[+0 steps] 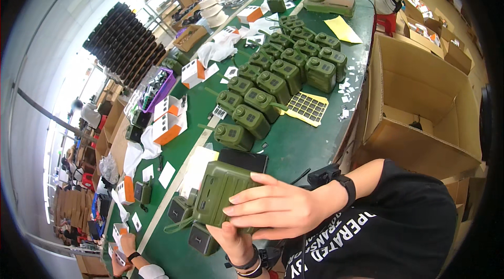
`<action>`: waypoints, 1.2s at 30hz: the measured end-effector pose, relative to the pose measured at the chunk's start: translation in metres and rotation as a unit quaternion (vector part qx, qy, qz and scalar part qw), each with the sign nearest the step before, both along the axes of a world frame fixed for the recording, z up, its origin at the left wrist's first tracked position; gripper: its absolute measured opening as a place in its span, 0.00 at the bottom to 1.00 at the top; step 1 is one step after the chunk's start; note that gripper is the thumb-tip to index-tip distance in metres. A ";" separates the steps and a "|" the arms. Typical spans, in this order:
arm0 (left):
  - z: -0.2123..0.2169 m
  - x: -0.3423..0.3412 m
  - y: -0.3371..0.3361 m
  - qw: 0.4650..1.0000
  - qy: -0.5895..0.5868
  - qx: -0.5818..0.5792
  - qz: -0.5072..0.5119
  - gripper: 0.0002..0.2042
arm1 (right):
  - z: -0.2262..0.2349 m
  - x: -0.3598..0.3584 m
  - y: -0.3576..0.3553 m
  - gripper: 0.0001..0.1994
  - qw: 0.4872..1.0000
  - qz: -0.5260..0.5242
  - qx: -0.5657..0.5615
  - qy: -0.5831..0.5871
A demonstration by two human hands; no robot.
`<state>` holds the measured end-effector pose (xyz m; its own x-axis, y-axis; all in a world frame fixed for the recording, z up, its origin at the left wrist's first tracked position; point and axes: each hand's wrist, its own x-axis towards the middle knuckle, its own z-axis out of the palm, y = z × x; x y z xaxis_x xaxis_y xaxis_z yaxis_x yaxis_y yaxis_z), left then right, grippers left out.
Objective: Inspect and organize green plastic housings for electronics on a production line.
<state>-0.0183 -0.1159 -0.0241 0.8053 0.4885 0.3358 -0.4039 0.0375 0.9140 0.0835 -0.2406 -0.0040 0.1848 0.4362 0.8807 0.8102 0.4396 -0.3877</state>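
Note:
A green box-shaped device [223,187] with ribbed sides and small ports along one edge is held tilted above the table, between my two hands. My left hand [235,242] grips its lower end from below; most of those fingers are hidden. Across its front face lie the fingers of my right hand [278,206], pressed against the surface and over its upper right edge. Just behind it sit a green device with a dark face [180,208] and another dark-faced device [202,238]. A black flat tray or pad [244,159] lies beyond the held device.
Rows of similar green devices [273,83] stand on the green table [202,101]. Nearby are a yellow label sheet [308,109], white-and-orange boxes [167,127] and a purple basket [167,90]. A large open carton [420,95] stands right. A co-worker's hands [125,250] hold a box lower left.

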 end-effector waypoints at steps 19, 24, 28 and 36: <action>0.046 -0.013 0.029 0.952 0.240 0.186 -0.032 0.30 | -0.033 0.092 -0.071 0.28 0.893 -0.218 -0.196 0.340; 0.061 -0.036 0.094 0.918 0.266 0.241 0.171 0.25 | -0.074 0.151 -0.085 0.30 0.785 -0.533 -0.202 0.241; 0.058 -0.030 0.215 0.913 0.254 0.169 0.271 0.33 | -0.098 0.175 -0.076 0.31 0.773 -0.566 -0.150 0.245; -0.039 -0.047 0.469 0.753 0.420 0.269 0.429 0.39 | -0.089 0.156 -0.077 0.29 0.780 -0.561 -0.054 0.272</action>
